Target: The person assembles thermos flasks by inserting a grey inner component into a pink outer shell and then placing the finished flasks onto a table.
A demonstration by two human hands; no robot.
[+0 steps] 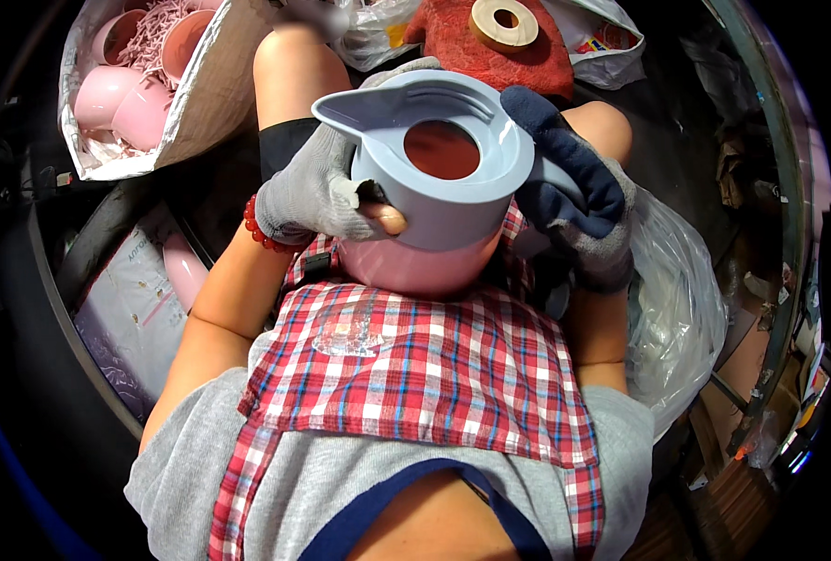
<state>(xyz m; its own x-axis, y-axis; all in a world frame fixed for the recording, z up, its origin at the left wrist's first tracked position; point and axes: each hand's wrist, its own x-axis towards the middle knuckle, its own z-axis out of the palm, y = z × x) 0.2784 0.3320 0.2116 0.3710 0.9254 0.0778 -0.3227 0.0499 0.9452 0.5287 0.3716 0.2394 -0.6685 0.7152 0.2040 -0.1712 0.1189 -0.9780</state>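
A jug (439,217) with a grey-blue spouted top and a pink lower body is held over my lap, its spout toward the upper left. Through the round opening in its top, a reddish inside shows. My left hand (317,192), in a grey glove torn at the thumb, is closed round the jug's left side. The bare thumb tip presses on the grey part. On the right, my right hand (579,196), in a grey and navy glove, is wrapped round the jug's handle (557,178). The jug's underside is hidden.
A white sack (205,103) at the upper left holds several pink vessels (121,98) and shredded pink paper. A tape roll (525,37) lies on a red cloth-covered thing (471,61) ahead. A clear plastic bag (677,299) hangs beside my right arm.
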